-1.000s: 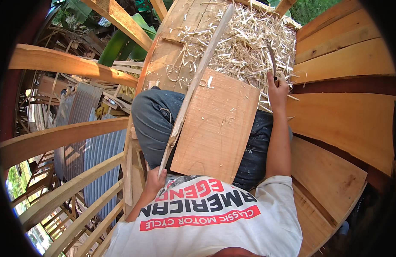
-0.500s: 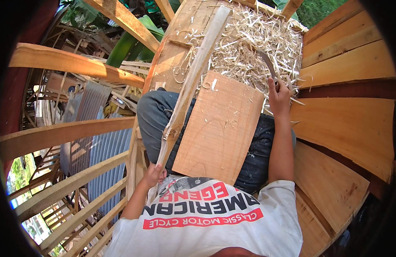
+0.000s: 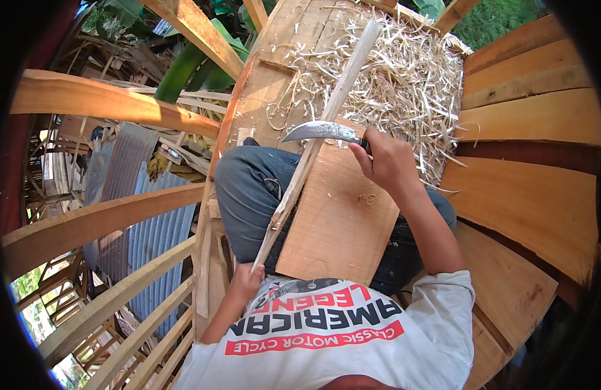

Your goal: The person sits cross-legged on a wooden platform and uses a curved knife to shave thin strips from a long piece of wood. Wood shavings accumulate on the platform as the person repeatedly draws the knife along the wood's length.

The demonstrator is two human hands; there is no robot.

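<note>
My left hand is closed round the near end of a long wooden stick, beside my waist. The stick slants away to the upper right across my lap, with a rough, knobby patch near my hand. In my right hand is the dark handle of a curved knife. Its blade points left and crosses over the stick; whether the edge touches the wood I cannot tell. A flat wooden board lies on my lap beneath the stick and the knife hand.
Curly wood shavings are heaped on the plank platform ahead of me. Wooden plank walling rises close on my right. Spaced wooden rails stand on the left, with corrugated metal sheets and scrap wood beyond them.
My right hand has brought the knife from over the shavings back and left, across the stick. The stick's far end has shifted right, and the board has moved slightly right.
</note>
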